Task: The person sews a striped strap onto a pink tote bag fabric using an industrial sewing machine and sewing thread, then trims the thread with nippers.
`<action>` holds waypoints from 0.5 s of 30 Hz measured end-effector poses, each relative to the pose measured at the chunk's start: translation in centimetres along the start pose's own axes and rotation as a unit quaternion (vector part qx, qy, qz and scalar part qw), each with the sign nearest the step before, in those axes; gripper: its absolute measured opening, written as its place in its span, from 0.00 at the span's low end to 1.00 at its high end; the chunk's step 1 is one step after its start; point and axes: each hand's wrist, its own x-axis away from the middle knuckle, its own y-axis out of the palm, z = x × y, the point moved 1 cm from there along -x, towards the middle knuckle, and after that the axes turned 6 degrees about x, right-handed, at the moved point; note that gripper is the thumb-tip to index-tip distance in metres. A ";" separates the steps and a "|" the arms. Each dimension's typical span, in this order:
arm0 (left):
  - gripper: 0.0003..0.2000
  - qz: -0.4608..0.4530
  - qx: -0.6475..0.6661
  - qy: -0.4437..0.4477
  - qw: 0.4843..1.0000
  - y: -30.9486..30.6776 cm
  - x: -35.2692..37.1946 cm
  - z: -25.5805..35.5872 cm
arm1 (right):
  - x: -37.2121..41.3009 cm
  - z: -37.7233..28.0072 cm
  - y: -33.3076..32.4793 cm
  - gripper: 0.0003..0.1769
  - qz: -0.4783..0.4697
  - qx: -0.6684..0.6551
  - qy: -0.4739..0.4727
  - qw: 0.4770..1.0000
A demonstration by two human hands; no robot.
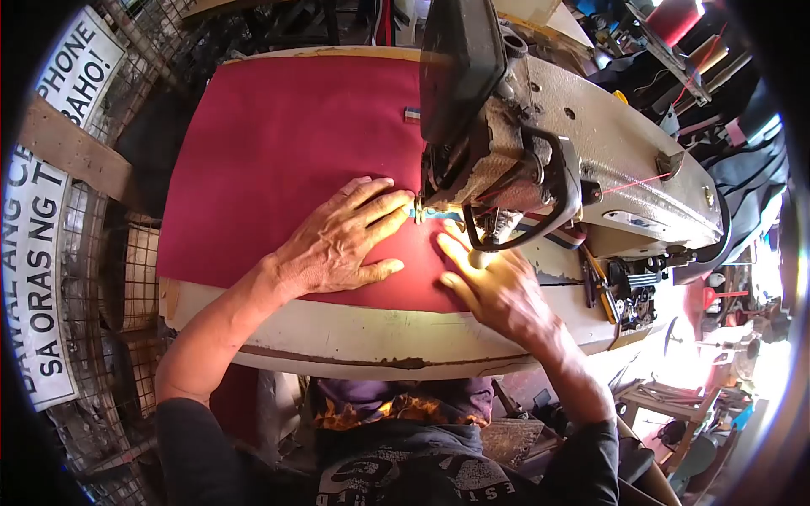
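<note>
We wear a dark long-sleeved top (396,472), its front printed with pale grey lettering (439,491) and a rounded emblem (350,481). The left sleeve (190,438) ends near the elbow and the right sleeve (591,447) a little below it, so our forearms are bare. Past the print we see a band of orange flame pattern (380,411), then purple cloth (405,392) against the table's near edge. Our left hand (337,244) and right hand (498,291) are bare and veined, with creased knuckles.

Wire mesh wall (139,261) with printed signs (38,278); sunlit clutter (675,405) at right.
</note>
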 end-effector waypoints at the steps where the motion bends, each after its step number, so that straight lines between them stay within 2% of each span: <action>1: 0.31 0.001 0.002 -0.001 1.000 0.0 -0.1 0.0 | 0.8 -0.6 -2.3 0.17 0.014 0.017 0.010 1.000; 2: 0.31 0.000 0.005 -0.003 1.000 0.0 -0.1 0.0 | 2.2 -0.9 -4.5 0.21 0.027 0.033 0.020 0.999; 3: 0.31 0.008 0.007 0.001 1.000 0.2 0.0 0.0 | 4.7 -0.1 -6.2 0.25 0.029 0.031 0.069 0.997; 5: 0.31 0.004 0.024 -0.006 1.000 0.3 0.0 0.0 | 8.9 2.3 -10.7 0.23 0.090 0.069 0.175 0.978; 7: 0.32 0.006 0.030 -0.007 0.999 0.5 0.0 -0.2 | 11.7 6.4 -16.6 0.23 0.189 0.155 0.275 0.930; 8: 0.32 0.000 0.027 -0.004 1.000 0.5 0.1 -0.2 | 10.4 7.5 -18.8 0.18 0.257 0.211 0.365 0.870; 10: 0.32 -0.008 0.019 0.005 1.000 0.4 -0.1 -0.4 | 9.7 13.3 -23.9 0.19 0.248 0.312 0.246 0.883; 12: 0.32 -0.021 0.030 0.002 0.999 0.3 -0.2 -0.6 | 10.0 22.4 -27.6 0.18 0.190 0.327 0.272 0.885; 14: 0.31 -0.028 0.033 -0.001 0.999 0.5 0.0 -0.8 | 11.5 31.5 -29.1 0.22 0.130 0.231 0.363 0.893; 15: 0.32 -0.027 0.031 -0.001 0.999 0.6 0.0 -0.8 | 14.1 37.4 -28.9 0.23 0.027 0.213 0.383 0.899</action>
